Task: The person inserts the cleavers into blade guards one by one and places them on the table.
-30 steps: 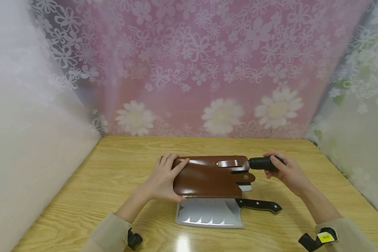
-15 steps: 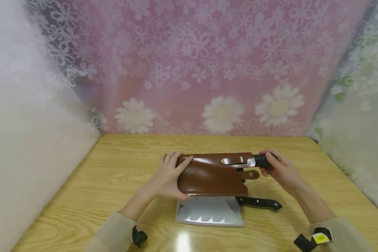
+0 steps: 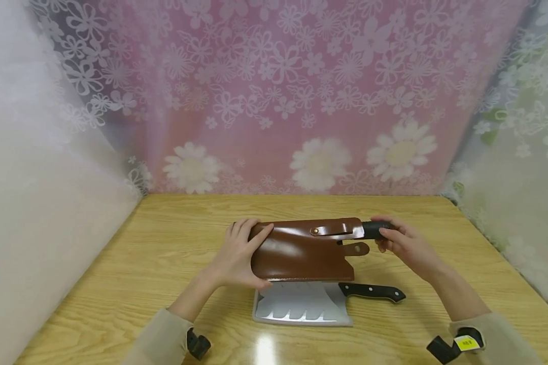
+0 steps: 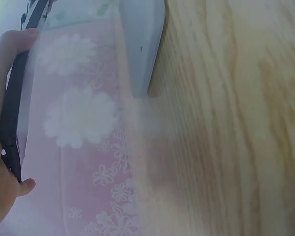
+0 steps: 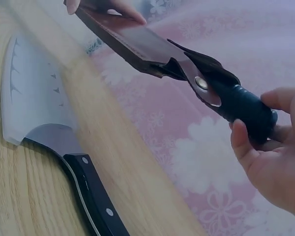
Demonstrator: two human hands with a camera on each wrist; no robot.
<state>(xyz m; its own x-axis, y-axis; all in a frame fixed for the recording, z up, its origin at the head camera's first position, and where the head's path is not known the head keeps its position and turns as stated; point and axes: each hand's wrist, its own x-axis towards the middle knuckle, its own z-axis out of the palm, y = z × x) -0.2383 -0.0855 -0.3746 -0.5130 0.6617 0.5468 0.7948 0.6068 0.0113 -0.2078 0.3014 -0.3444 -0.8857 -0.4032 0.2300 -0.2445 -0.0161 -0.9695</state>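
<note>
A brown leather knife sheath point(image 3: 301, 256) with a snap strap point(image 3: 356, 249) is held up over the table, its broad side toward the head camera. My left hand point(image 3: 237, 256) grips its left end, thumb at the lower edge and fingers over the top. From its right end sticks out the black ribbed handle point(image 5: 246, 110) of a knife, whose blade is hidden inside the leather. My right hand point(image 3: 406, 246) holds the end of that handle between thumb and fingers. Below lies a cleaver point(image 3: 303, 304) with a black riveted handle, its wide blade in a translucent cover.
Everything is on or above a wood-grain table point(image 3: 173, 213). Flowered pink cloth point(image 3: 255, 101) hangs behind it, with pale sheets at both sides. The covered cleaver lies close under the sheath's lower edge.
My right hand has moved left, and the knife has slid deeper into the sheath; the pale piece that showed at its mouth is hidden now. My left hand keeps its grip.
</note>
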